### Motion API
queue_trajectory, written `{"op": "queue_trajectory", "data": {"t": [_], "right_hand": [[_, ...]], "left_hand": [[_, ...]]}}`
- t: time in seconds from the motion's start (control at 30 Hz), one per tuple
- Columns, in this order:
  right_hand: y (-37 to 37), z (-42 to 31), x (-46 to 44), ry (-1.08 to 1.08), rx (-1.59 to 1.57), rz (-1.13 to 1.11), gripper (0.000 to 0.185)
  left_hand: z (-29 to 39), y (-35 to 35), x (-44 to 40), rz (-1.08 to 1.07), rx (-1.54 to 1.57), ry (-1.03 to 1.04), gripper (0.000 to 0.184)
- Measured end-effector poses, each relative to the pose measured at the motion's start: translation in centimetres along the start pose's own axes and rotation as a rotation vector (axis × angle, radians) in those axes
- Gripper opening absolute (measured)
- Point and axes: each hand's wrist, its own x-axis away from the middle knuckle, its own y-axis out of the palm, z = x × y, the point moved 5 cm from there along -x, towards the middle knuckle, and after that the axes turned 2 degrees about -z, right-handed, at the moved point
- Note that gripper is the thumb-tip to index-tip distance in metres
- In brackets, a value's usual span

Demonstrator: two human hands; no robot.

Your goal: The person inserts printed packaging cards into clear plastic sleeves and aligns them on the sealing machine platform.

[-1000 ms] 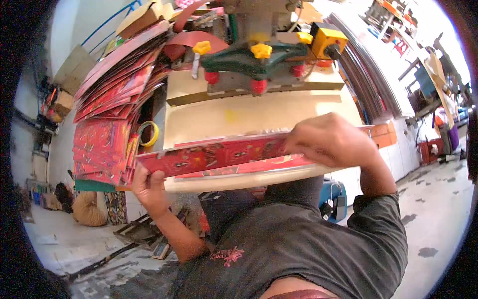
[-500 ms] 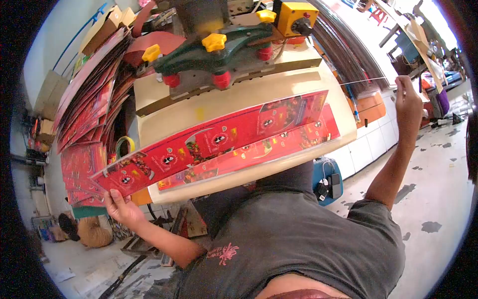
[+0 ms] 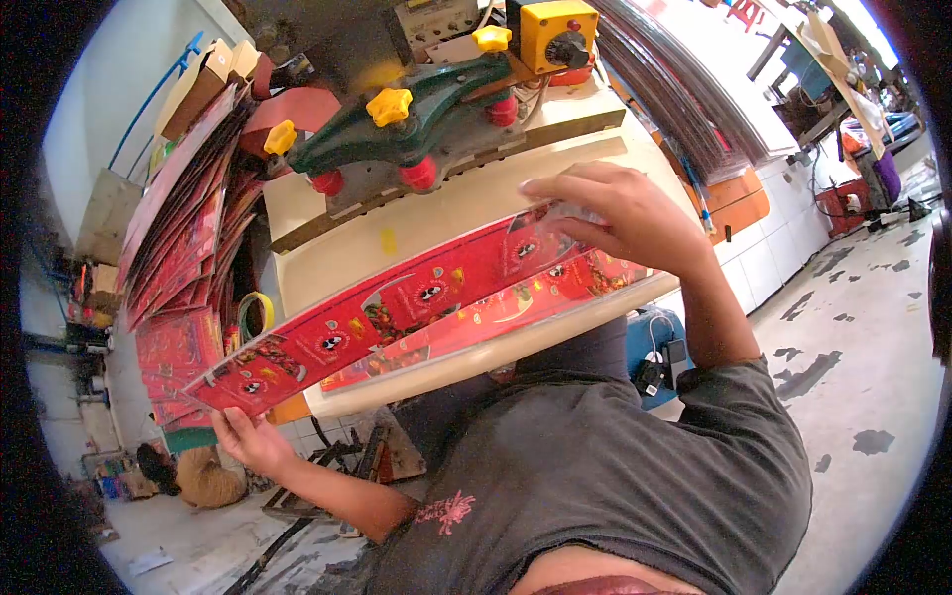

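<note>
Strip (image 3: 397, 304): long axis near left to far right; left end gripped by left hand (image 3: 256, 443), right end overlapped by curled right hand (image 3: 627, 211), grip unclear.

Two hands (image 3: 635, 213), three yellow knobs (image 3: 389, 106)

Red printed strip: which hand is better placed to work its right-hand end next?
Right, probably. The right hand is over that end of the red printed strip; the left hand grips the opposite end.
</note>
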Motion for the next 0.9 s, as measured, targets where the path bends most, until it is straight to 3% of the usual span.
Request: {"op": "queue_trajectory", "data": {"t": [0.13,0.2,0.37,0.43,0.47,0.53,0.67,0.73,0.77,0.8,0.87,0.9], "right_hand": [[1.3,-1.0,-1.7,-0.075,-0.071,-0.004,0.024],[1.6,-1.6,-1.9,-0.070,-0.168,0.072,0.019],[2.4,-1.7,-0.9,-0.012,-0.281,0.263,0.008],[2.7,-0.7,-0.1,0.227,-0.530,0.275,0.007],[2.7,-0.4,0.1,0.234,-0.525,0.277,0.007],[1.3,0.5,1.2,0.241,-0.419,0.559,0.010],[-2.6,2.9,4.3,0.279,-0.070,0.838,0.010],[-4.9,4.6,6.7,0.462,0.086,0.952,0.013],[-6.0,5.7,8.2,0.485,0.167,1.024,0.014],[-7.2,7.0,9.9,0.507,0.248,1.094,0.015],[-9.4,8.9,13.3,0.577,0.549,1.140,0.016],[-9.9,9.3,14.2,0.581,0.552,1.140,0.016]], "left_hand": [[1.1,1.9,1.5,0.019,0.094,0.038,0.059],[4.0,5.3,2.9,0.006,0.193,0.020,0.023],[4.4,6.4,3.6,-0.025,0.164,0.017,0.024],[3.9,6.2,3.4,-0.037,0.143,0.006,0.023],[3.1,5.6,3.1,-0.028,0.111,0.021,0.024],[1.2,4.0,2.5,-0.023,0.086,0.030,0.025],[1.4,3.0,2.0,0.085,0.104,0.067,0.034],[1.3,2.0,1.5,0.016,0.219,0.006,0.037],[-0.3,0.1,1.0,0.156,0.143,-0.026,0.065],[-0.8,-1.2,0.4,0.157,0.145,-0.027,0.065],[-1.6,-3.6,-0.1,0.192,0.165,-0.053,0.040],[-1.3,-3.7,-0.1,0.150,0.176,-0.051,0.037]]}}
